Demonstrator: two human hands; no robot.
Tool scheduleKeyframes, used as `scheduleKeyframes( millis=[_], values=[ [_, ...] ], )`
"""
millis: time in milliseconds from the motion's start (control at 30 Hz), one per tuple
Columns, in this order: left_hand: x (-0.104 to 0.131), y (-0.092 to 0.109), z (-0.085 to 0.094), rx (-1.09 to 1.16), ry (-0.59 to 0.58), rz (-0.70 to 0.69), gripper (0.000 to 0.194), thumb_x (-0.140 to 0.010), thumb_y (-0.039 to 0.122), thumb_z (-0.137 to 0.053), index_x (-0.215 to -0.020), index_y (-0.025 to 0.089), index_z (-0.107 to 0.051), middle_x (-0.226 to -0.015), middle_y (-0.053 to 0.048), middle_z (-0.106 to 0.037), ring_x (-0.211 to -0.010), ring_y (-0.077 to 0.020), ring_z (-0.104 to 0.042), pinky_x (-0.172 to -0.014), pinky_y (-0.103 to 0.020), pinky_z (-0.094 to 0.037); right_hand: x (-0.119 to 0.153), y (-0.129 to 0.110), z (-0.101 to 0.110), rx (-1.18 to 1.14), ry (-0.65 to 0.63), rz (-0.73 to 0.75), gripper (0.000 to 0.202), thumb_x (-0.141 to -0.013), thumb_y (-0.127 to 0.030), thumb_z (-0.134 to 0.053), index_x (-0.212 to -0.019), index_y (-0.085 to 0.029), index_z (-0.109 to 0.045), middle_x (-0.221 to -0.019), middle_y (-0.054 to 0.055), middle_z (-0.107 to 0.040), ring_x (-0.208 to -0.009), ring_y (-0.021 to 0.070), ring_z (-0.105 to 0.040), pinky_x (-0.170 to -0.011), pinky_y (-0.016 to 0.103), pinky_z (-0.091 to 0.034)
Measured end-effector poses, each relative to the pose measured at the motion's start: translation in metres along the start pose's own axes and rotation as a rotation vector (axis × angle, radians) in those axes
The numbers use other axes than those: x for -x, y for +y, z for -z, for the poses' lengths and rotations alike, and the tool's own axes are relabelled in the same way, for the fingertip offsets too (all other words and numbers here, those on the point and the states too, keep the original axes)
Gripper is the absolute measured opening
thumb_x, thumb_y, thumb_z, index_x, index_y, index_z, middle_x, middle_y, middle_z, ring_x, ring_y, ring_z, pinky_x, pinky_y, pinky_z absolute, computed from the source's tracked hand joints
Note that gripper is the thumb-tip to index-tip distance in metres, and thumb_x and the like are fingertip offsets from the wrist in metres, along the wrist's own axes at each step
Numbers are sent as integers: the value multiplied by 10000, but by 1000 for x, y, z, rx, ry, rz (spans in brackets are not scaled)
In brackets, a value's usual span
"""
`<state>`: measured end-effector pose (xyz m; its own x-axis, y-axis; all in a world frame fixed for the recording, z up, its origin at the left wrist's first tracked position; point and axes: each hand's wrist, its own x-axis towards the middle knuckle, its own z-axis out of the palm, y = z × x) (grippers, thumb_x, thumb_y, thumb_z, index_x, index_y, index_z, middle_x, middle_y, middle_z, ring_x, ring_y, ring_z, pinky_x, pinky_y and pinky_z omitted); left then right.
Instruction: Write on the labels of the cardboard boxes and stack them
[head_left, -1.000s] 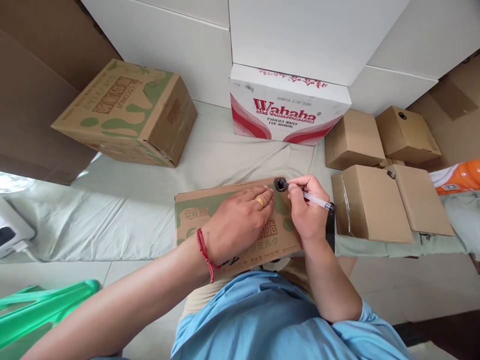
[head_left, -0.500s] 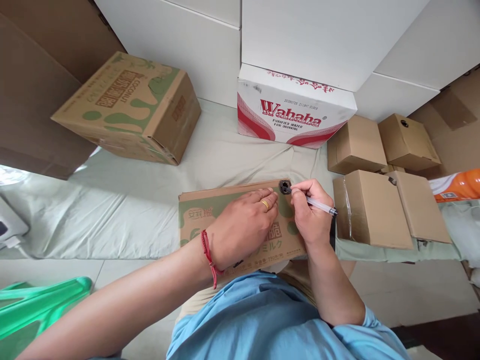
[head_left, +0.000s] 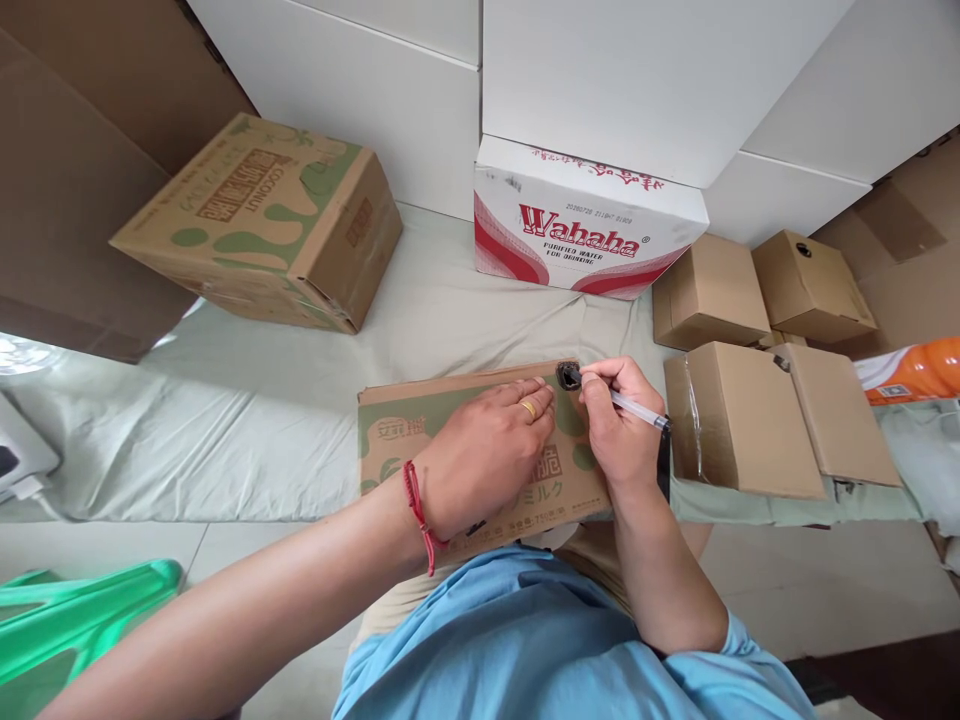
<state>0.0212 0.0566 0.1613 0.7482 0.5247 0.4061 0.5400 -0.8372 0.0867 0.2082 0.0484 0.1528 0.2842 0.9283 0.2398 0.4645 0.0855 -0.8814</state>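
Observation:
A brown cardboard box [head_left: 450, 395] with green print lies in front of me at the table's near edge. My left hand [head_left: 491, 450], with a ring and a red cord bracelet, rests flat on its upper face, fingers stretched out together. My right hand [head_left: 621, 415] pinches a pen [head_left: 636, 410] with a clear barrel. The pen's dark tip touches a small black patch [head_left: 568, 374] near the box's far right corner. Whether that patch is ink or a hole is hard to make out. My left hand covers part of the box's print.
A coconut carton [head_left: 300, 230] stands at the back left, a white Wahaha carton [head_left: 577, 235] against the wall. Several small brown boxes [head_left: 757, 420] and an orange bottle [head_left: 919, 368] sit on the right. A green plastic stool [head_left: 97, 610] is at the lower left.
The pen and my right fingers have shifted very slightly on the black patch. My left hand stays where it was on the box. The view has tilted a little.

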Motion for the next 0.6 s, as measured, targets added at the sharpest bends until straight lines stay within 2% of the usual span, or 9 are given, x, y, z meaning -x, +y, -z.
scheduleKeyframes(
  millis=[133,600],
  values=[
    [0,0,-1,15,23,2,300,-1045,105,-525,-1194,41,-777,-1286,-161,-814,-1234,-275,-777,-1139,-394,-633,0,2,0,6,-19,-13,145,-969,-334,-623,-885,-228,-673,-708,-38,-667,-602,133,-572,-637,279,-473],
    [2,-1,-2,15,34,9,310,-1044,105,-525,-1215,45,-776,-1293,-166,-811,-1225,-275,-781,-1127,-388,-639,1,-1,-1,31,118,-25,124,-934,-297,-600,-844,-232,-654,-687,-44,-630,-611,136,-557,-615,265,-452]
  ],
)
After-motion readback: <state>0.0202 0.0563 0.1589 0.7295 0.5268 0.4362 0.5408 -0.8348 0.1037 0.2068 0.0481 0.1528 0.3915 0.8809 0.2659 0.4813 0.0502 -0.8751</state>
